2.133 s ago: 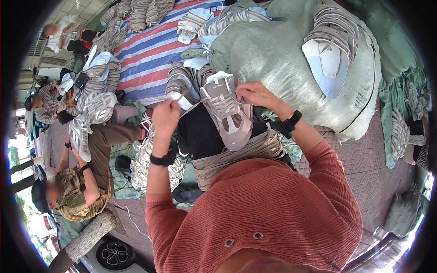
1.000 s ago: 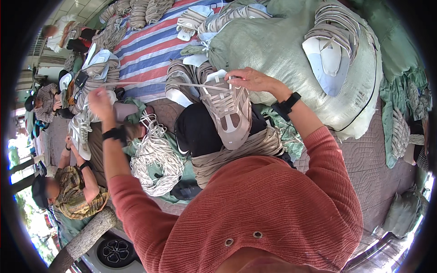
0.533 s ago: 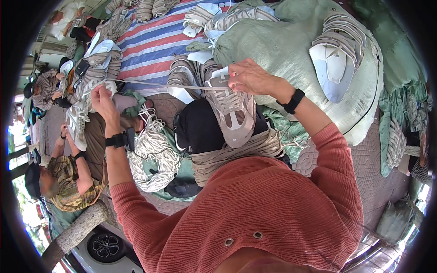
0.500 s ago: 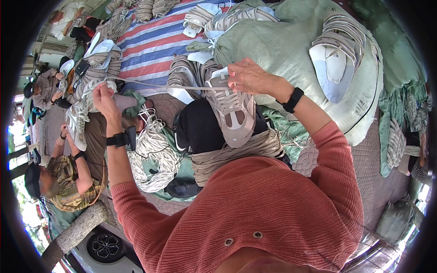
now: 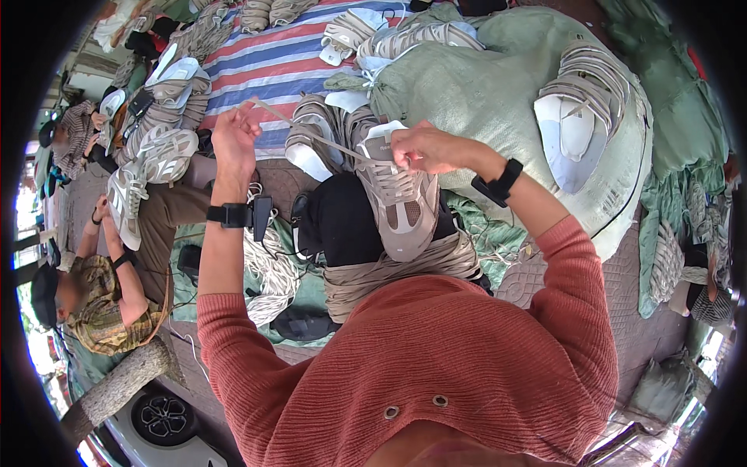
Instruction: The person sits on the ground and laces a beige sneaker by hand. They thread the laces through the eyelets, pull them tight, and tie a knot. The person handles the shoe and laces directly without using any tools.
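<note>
Left of the shoe [image 5: 404, 222], my left hand [image 5: 236, 136] pinches its lace [image 5: 328, 142]; right hand [image 5: 428, 148] curls by the tongue [image 5: 379, 145], grip hidden.

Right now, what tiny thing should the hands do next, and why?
I think the left hand could gently draw the lace a little farther from the shoe. It has the lace lifted up and away, the lace runs across to the shoe's upper part, and the right hand is right there and might help steady it.
</note>
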Action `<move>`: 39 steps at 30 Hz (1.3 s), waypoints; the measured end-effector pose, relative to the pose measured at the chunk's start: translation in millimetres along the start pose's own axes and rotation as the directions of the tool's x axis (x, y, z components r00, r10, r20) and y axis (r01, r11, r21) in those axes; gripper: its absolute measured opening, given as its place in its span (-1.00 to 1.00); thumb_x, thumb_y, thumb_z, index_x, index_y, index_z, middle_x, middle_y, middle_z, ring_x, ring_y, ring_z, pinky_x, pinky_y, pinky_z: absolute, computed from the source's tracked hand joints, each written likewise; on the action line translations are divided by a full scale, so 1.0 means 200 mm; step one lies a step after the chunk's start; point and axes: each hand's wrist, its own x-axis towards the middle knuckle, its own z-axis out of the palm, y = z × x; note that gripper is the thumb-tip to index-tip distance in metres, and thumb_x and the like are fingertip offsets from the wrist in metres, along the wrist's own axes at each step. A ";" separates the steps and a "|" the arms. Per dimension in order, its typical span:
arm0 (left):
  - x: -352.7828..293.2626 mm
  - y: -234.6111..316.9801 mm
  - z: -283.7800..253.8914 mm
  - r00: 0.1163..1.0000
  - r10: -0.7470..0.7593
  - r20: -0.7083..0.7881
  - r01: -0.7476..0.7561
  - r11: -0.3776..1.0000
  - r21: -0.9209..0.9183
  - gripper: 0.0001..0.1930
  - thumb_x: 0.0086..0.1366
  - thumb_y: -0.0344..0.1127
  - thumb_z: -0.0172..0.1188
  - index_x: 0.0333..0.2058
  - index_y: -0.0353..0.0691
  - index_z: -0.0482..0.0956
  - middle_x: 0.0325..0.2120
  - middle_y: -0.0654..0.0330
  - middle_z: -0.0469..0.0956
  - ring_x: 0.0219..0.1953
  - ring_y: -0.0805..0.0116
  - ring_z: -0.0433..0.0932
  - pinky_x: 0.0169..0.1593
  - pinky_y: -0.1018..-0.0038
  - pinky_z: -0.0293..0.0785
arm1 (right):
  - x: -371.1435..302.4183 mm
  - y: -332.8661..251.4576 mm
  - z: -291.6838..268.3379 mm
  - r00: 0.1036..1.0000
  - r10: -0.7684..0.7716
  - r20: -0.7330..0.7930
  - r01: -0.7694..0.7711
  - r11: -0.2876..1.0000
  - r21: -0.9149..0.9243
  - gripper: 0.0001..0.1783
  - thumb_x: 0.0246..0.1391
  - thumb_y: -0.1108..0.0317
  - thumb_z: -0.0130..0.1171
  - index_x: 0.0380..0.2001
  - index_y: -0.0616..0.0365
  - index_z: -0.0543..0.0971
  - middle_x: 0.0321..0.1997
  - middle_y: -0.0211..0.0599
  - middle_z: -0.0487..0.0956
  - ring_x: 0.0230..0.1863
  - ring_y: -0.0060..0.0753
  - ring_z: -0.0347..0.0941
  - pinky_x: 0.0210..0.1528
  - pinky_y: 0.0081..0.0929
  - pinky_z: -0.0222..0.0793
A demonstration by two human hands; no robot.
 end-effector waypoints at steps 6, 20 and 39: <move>0.15 0.05 -0.09 0.977 -0.102 0.185 0.165 0.915 -0.369 -0.80 0.29 -0.30 -0.15 -0.53 -0.16 0.25 0.09 -0.24 0.43 -0.51 0.34 0.31 -0.36 0.45 0.38 | -0.04 0.02 0.28 0.738 -0.152 -0.658 -0.089 0.944 -0.318 -0.82 -0.07 0.50 0.20 -0.34 0.10 0.47 -0.37 -0.29 0.44 -0.27 -0.16 0.44 -0.21 -0.24 0.38; 0.65 0.40 -0.65 0.888 0.200 -0.414 -0.336 0.897 -0.287 -0.85 0.34 -0.45 -0.22 -0.42 -0.32 0.29 -0.43 0.00 0.45 -0.41 0.24 0.42 -0.32 0.38 0.46 | -0.17 0.06 0.48 0.616 0.065 -0.785 -0.076 0.997 0.024 -0.76 -0.05 0.57 0.25 -0.26 0.15 0.51 -0.36 -0.26 0.46 -0.36 -0.28 0.46 -0.29 -0.40 0.41; -0.46 0.29 -0.66 0.995 -0.007 -0.095 -0.025 0.944 -0.330 -0.67 0.45 -0.28 -0.01 0.14 -0.11 0.37 -0.10 0.38 0.55 -0.23 0.53 0.53 -0.17 0.63 0.49 | 0.21 -0.13 0.39 0.888 -0.185 -0.422 -0.171 0.718 -0.675 -0.83 -0.07 0.29 0.19 -0.40 0.11 0.53 -0.43 -0.30 0.51 -0.29 -0.32 0.51 -0.06 -0.24 0.19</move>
